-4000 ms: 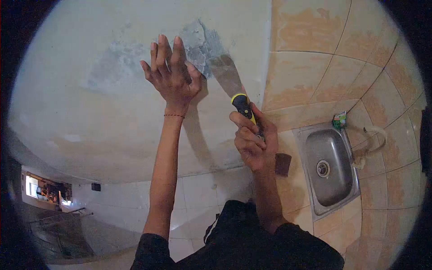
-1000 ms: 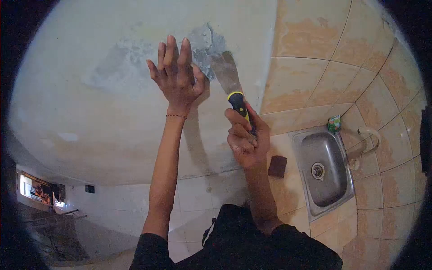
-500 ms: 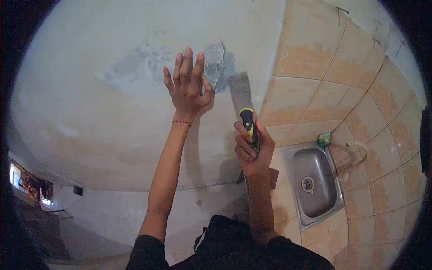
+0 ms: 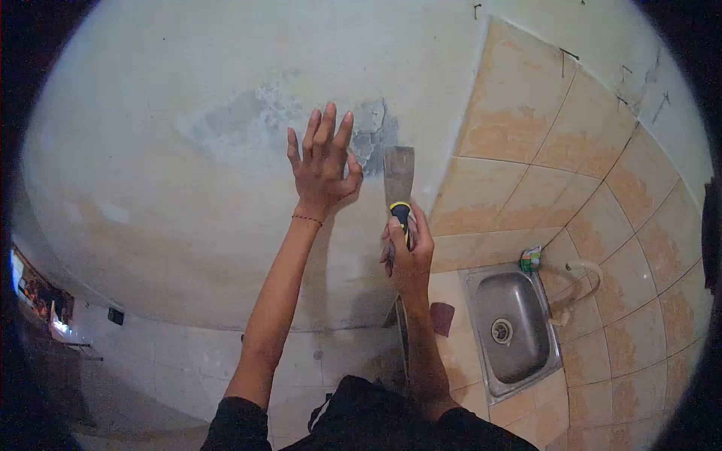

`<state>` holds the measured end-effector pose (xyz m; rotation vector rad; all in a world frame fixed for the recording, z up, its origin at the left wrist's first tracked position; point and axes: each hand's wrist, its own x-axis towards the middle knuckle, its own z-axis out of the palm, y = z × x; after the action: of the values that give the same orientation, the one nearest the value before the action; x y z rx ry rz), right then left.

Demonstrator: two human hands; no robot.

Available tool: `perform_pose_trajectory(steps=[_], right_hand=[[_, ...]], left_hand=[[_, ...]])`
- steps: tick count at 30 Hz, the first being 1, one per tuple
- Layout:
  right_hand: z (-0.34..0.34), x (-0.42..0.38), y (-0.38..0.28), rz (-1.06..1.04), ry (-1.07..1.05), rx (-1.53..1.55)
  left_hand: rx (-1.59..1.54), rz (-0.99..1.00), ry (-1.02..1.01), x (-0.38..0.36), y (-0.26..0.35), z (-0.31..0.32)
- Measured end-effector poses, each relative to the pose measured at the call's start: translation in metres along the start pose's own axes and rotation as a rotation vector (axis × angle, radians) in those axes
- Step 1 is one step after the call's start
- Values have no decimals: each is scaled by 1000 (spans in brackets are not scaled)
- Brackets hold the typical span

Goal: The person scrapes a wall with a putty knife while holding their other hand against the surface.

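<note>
My right hand [image 4: 410, 252] is wrapped round the black and yellow handle of a putty knife [image 4: 399, 174]. The wide metal blade points up the wall, its edge just below and right of a patch of peeling paint [image 4: 368, 139]. To the left, my left hand [image 4: 323, 165] has its fingers spread against the pale wall [image 4: 226, 225], over the lower part of the damaged area. A larger grey bare patch [image 4: 233, 124] shows beyond its fingers on the left. A thin cord bracelet [image 4: 307, 219] circles the left wrist.
A steel sink [image 4: 519, 323] is set in a tiled counter at the lower right, with a green packet [image 4: 531, 258] at its back corner. On the counter by my right forearm lies a brown-red piece of sheet [image 4: 442, 319]. Orange-patterned tiles [image 4: 511, 135] cover the adjoining wall.
The view has tilted so the wall and sink sit differently. My right hand has drawn the putty knife a little left, its blade now more upright. The left hand stays spread at the damaged patch.
</note>
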<state>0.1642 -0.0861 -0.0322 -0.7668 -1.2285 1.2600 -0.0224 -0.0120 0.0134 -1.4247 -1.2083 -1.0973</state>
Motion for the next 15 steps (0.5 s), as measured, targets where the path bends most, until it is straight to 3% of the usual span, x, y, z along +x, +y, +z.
perform_pose_trajectory(steps=[4, 7, 10, 13, 15], right_hand=[[-4, 7, 5, 73, -117, 122], [-14, 16, 8, 112, -246, 412], [-12, 20, 5, 364, -435, 1010], [-11, 21, 17, 376, -504, 1155], [-9, 19, 11, 533, -444, 1340]], left_hand=[[9, 4, 7, 0, 0, 0], [-8, -4, 18, 0, 0, 1], [6, -11, 18, 0, 1, 1], [18, -12, 18, 0, 1, 2], [18, -10, 23, 0, 1, 2]])
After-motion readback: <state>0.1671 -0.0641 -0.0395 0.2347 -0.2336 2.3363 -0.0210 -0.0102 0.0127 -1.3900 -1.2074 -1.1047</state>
